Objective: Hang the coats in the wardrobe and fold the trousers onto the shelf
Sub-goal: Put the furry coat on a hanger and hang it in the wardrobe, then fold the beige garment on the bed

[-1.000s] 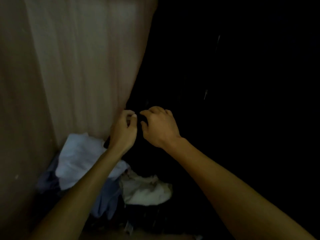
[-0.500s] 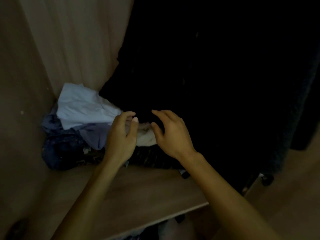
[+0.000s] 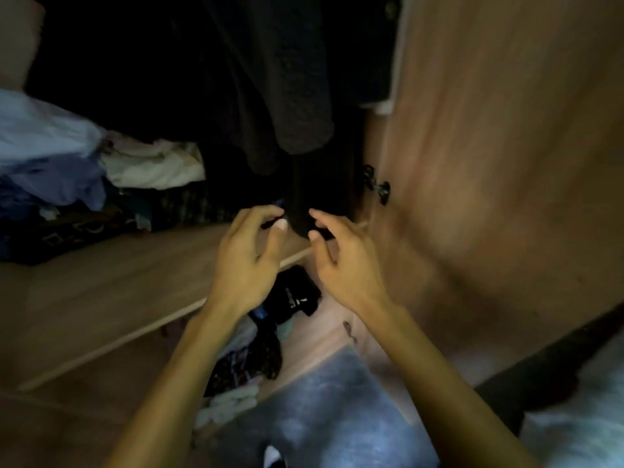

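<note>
Here, the dark coat (image 3: 304, 211) hem above the shelf (image 3: 111, 282) is being approached by left hand (image 3: 248, 261) and right hand (image 3: 344, 261), fingers spread apart.

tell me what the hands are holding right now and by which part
Nothing that can be told. The left hand and right hand hang open-fingered either side of the dark coat's bottom end, fingertips near it; contact is unclear.

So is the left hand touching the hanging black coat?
Cannot tell. In the head view the left hand sits right at the hem of the black coat, but blur and darkness hide any contact or gap.
</note>
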